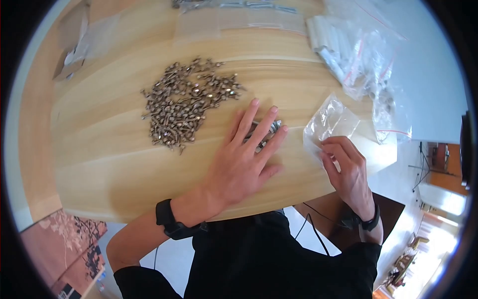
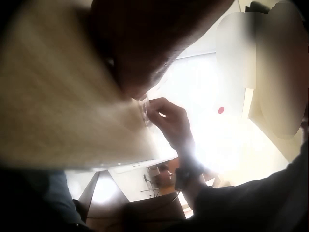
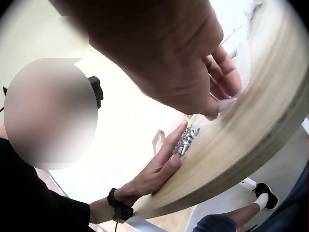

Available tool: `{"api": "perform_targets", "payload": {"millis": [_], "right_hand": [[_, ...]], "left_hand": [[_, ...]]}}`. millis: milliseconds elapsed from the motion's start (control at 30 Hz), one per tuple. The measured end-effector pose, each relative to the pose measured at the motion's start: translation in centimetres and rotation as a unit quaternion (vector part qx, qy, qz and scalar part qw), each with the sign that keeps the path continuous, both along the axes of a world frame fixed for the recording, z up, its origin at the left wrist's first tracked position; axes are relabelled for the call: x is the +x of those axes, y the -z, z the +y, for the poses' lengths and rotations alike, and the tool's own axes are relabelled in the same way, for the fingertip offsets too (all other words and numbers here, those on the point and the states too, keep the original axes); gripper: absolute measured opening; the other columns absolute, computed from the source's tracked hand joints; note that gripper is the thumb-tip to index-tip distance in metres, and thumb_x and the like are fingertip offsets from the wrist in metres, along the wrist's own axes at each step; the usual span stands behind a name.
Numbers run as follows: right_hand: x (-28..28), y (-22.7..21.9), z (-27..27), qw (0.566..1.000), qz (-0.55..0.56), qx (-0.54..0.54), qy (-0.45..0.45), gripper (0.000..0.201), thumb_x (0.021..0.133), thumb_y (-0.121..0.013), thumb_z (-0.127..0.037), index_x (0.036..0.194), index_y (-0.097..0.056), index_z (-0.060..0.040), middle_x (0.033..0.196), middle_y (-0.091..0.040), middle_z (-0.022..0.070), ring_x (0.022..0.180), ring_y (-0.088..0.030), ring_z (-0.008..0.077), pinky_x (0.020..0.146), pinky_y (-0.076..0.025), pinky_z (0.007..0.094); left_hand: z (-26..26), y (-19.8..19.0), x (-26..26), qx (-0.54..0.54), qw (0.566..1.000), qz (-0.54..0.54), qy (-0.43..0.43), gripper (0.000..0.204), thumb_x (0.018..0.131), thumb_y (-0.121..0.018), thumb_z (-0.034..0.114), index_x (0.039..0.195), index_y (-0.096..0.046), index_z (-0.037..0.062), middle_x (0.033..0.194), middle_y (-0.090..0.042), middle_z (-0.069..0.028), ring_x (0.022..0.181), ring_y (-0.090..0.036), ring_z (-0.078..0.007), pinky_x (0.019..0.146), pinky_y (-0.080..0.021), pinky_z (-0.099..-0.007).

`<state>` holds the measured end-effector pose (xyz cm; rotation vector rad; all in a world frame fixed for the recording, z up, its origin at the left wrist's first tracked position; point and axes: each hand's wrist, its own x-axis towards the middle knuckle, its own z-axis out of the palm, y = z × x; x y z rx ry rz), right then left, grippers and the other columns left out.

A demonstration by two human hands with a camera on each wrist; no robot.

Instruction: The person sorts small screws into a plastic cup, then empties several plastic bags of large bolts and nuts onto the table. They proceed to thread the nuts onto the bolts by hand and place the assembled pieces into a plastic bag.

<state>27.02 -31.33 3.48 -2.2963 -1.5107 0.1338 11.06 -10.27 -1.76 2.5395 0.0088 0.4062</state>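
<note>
Your left hand (image 1: 239, 162) lay flat on the wooden table (image 1: 99, 144), fingers straight and spread over a small cluster of screws (image 1: 266, 132) just right of the big screw pile (image 1: 186, 102). The cluster peeked out between your fingertips; the right wrist view showed it under them too. Your right hand (image 1: 348, 167) sat further right of that pile, near the table's edge, fingers curled and pinching the lower edge of a small clear bag (image 1: 331, 122).

I judged the screws to be small, hard and dense: they would slide under a flat palm but scatter and roll if you lifted carelessly. You did better to sweep them as a group or pinch a few at the shanks. The bag looked thin, limp and slippery, weighing next to nothing; it would collapse unless you held it at the mouth, one wall in each pinch. More bags (image 1: 363, 55) lay beyond it, far right of the pile.
</note>
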Motion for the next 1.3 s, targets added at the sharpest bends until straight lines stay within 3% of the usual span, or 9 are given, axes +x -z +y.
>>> {"api": "perform_targets", "payload": {"millis": [233, 467, 633, 800, 900, 967, 1067, 1133, 1300], "right_hand": [[0.4, -2.8, 2.1, 0.967, -0.011, 0.201, 0.156, 0.012, 0.09, -0.069, 0.008, 0.1, -0.063, 0.0044, 0.095, -0.069, 0.0148, 0.073, -0.069, 0.023, 0.061, -0.055, 0.0306], [0.9, -3.3, 7.8, 0.915, -0.27, 0.239, -0.18, 0.022, 0.069, -0.069, -0.01, 0.09, -0.064, -0.0054, 0.084, -0.061, 0.0035, 0.075, -0.06, 0.0176, 0.059, -0.046, 0.0314], [1.5, -4.0, 10.2, 0.901, -0.276, 0.28, -0.181, 0.02, 0.068, -0.07, -0.011, 0.085, -0.061, -0.007, 0.078, -0.053, 0.0009, 0.072, -0.056, 0.0167, 0.057, -0.042, 0.0287], [2.2, -4.5, 10.7, 0.908, -0.26, 0.282, -0.171, 0.023, 0.067, -0.07, -0.012, 0.088, -0.061, -0.0071, 0.081, -0.055, 0.0013, 0.072, -0.056, 0.0167, 0.058, -0.043, 0.0287], [2.6, -4.7, 9.7, 0.902, -0.286, 0.268, -0.179, 0.027, 0.075, -0.074, -0.017, 0.097, -0.063, -0.0053, 0.086, -0.058, 0.0044, 0.076, -0.06, 0.0202, 0.061, -0.048, 0.032], [1.6, -4.8, 7.6, 0.939, -0.253, 0.234, -0.01, 0.037, 0.084, -0.076, -0.029, 0.108, -0.063, -0.0027, 0.092, -0.061, 0.0076, 0.083, -0.065, 0.0264, 0.068, -0.054, 0.0365], [0.5, -3.5, 5.1, 0.991, -0.124, 0.039, 0.016, 0.079, 0.08, -0.077, -0.058, 0.133, -0.055, -0.0035, 0.113, -0.058, 0.0136, 0.095, -0.066, 0.0324, 0.073, -0.057, 0.0403], [-0.3, -1.2, 4.6, 0.993, -0.082, -0.088, 0.007, 0.11, 0.07, -0.073, -0.076, 0.149, -0.043, -0.007, 0.128, -0.05, 0.0178, 0.101, -0.062, 0.0326, 0.069, -0.058, 0.0387], [-2.5, 0.6, 6.6, 0.98, -0.159, -0.119, -0.032, 0.109, 0.067, -0.072, -0.078, 0.148, -0.046, -0.0094, 0.121, -0.05, 0.0168, 0.094, -0.057, 0.0315, 0.061, -0.057, 0.035]], "left_hand": [[-3.0, 1.5, 3.6, 0.017, 0.999, -0.048, -0.014, 0.054, 0.09, -0.072, 0.017, 0.14, -0.055, 0.0024, 0.145, -0.046, -0.0236, 0.142, -0.038, -0.0484, 0.115, -0.036, -0.056], [0.9, -6.3, 1.9, -0.129, 0.961, -0.201, -0.137, 0.066, 0.089, -0.079, 0.025, 0.143, -0.049, 0.0028, 0.133, -0.049, -0.0241, 0.113, -0.052, -0.0323, 0.088, -0.05, -0.0384], [2.9, -8.9, 1.7, -0.197, 0.967, -0.107, -0.123, 0.034, 0.092, -0.077, 0.011, 0.122, -0.065, 0.0019, 0.111, -0.063, -0.0141, 0.087, -0.062, -0.0185, 0.067, -0.055, -0.0291], [3.2, -7.6, 3.0, -0.26, 0.95, -0.162, -0.06, 0.02, 0.096, -0.073, 0.012, 0.11, -0.069, -0.0022, 0.094, -0.069, -0.0114, 0.074, -0.069, -0.0201, 0.071, -0.057, -0.0317], [4.3, -7.6, 3.8, -0.218, 0.96, -0.158, -0.071, 0.018, 0.098, -0.069, 0.012, 0.11, -0.068, -0.0016, 0.088, -0.069, -0.013, 0.072, -0.069, -0.0223, 0.072, -0.057, -0.0326], [5.0, -7.5, 3.9, -0.149, 0.956, -0.175, -0.18, 0.012, 0.099, -0.067, 0.009, 0.104, -0.067, -0.0019, 0.084, -0.07, -0.0148, 0.072, -0.07, -0.0255, 0.072, -0.057, -0.0343], [5.9, -7.5, 4.5, -0.248, 0.919, -0.196, -0.237, 0.009, 0.098, -0.066, 0.005, 0.104, -0.063, -0.0017, 0.089, -0.069, -0.0149, 0.075, -0.071, -0.0284, 0.07, -0.056, -0.0375], [6.6, -7.4, 5.6, -0.159, 0.942, -0.211, -0.209, 0.011, 0.096, -0.067, 0.002, 0.105, -0.061, -0.0007, 0.091, -0.068, -0.0144, 0.076, -0.07, -0.0293, 0.069, -0.055, -0.0381], [6.5, -5.8, 6.8, -0.016, 0.955, -0.258, -0.143, 0.023, 0.088, -0.07, -0.004, 0.107, -0.059, 0.0024, 0.097, -0.066, -0.0133, 0.082, -0.07, -0.0318, 0.068, -0.054, -0.0393]]}}
